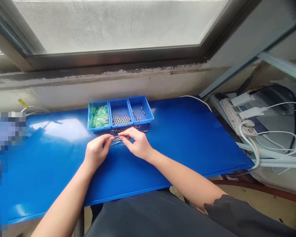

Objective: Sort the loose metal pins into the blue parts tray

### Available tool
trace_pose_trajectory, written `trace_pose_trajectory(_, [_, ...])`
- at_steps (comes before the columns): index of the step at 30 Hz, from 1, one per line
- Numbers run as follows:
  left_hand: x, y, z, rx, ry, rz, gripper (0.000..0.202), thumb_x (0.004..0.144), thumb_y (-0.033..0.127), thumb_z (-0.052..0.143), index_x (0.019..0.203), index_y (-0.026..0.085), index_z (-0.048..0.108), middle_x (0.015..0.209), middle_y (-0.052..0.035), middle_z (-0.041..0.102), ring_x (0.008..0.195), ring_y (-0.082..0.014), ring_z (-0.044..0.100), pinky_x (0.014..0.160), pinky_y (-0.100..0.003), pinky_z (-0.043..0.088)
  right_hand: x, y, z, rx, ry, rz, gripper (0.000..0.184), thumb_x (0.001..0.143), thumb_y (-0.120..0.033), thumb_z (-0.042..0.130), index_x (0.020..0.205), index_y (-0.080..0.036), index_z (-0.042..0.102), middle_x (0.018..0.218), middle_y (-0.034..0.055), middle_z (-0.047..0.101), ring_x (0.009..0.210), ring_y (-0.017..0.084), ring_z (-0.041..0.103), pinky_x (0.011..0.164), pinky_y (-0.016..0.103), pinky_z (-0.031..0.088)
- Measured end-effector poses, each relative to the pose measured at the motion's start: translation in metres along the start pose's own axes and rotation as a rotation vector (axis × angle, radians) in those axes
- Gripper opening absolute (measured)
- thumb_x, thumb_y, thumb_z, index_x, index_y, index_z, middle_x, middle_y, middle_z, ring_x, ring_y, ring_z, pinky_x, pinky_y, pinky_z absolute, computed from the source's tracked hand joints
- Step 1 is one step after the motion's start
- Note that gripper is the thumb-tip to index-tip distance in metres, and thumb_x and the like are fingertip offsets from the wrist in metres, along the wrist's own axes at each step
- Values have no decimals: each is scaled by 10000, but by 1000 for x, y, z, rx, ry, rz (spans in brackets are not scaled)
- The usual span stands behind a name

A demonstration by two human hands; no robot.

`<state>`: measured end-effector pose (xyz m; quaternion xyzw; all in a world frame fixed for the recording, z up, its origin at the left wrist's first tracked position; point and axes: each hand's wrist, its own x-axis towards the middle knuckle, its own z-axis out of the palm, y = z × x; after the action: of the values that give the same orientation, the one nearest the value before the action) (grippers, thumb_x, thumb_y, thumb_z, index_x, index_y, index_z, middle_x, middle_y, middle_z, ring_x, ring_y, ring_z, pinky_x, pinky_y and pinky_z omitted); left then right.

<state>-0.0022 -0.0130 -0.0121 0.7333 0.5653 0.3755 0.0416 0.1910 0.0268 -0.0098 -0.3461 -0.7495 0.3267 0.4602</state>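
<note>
My left hand and my right hand face each other low over the blue table, thumbs and forefingers pinched. A thin metal rod appears to span the small gap between their fingertips; its ends are hidden by the fingers. Around and under the fingers lies a loose scatter of thin, dark and silvery rods. Just behind it stand three joined blue bins. The left bin holds small clear pieces in green plastic, the middle bin short silvery tubes standing on end, and the right bin a few thin rods.
The blue table runs along a wall below a window. Beyond its right end, a power strip with white plugs and cables sits by a metal frame. A white cable crosses the back right corner. The far left is pixelated.
</note>
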Motion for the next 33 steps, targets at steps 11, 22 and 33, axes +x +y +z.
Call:
trace_pose_trajectory(11, [1, -5, -3, -4, -2, 86, 189, 936, 296, 573, 895, 181, 718, 787, -46, 761, 669, -132, 698, 678, -211, 552, 1, -2, -4, -29, -56, -47, 126, 918, -239, 596, 968, -215, 710, 898, 57, 717, 831, 164, 648, 773, 314, 560])
trace_pose_trajectory(22, [2, 2, -4, -16, 21, 62, 187, 928, 318, 589, 889, 177, 706, 664, 2, 698, 511, -81, 580, 587, -187, 487, 1, -1, -5, -63, -62, -55, 147, 922, -257, 586, 956, -210, 721, 908, 57, 717, 835, 163, 639, 789, 312, 553])
trace_pose_trajectory(33, [5, 3, -4, -120, 10, 29, 199, 900, 348, 603, 912, 174, 701, 566, 45, 580, 492, -70, 479, 549, -195, 427, 2, 1, -4, -60, -53, -48, 159, 908, -251, 592, 943, -168, 723, 953, 67, 722, 850, 158, 649, 785, 293, 548])
